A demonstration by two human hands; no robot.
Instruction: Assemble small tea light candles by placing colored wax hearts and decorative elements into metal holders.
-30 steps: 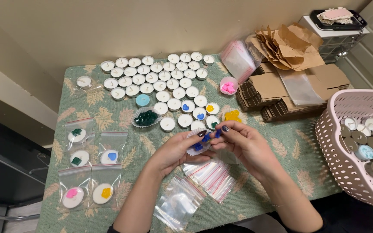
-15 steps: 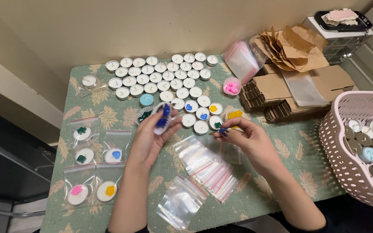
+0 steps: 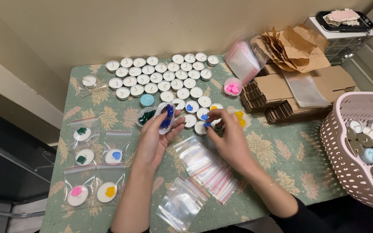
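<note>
Green leaf-print tabletop (image 3: pixel 281 159) against beige wall; left hand (image 3: pixel 154 140) cupping paper cup of blue pieces (image 3: pixel 166 117) near tabletop centre, palm up for picking; right hand (image 3: pixel 227 138) pinching blue piece (image 3: pixel 207 124) just beside candle (image 3: pixel 200 127); bags (image 3: pixel 203 166) lying at near edge, within reach.

Rows of candles (image 3: pixel 160 77) filled the back of the table (image 3: pixel 281 155). Bagged candles (image 3: pixel 92 162) lay at the left, flat boxes (image 3: pixel 294 92) at the right, a basket (image 3: pixel 359 146) beyond them. A stack of bags (image 3: pixel 206 166) lay between the left hand (image 3: pixel 154 140) and right hand (image 3: pixel 229 140).
</note>
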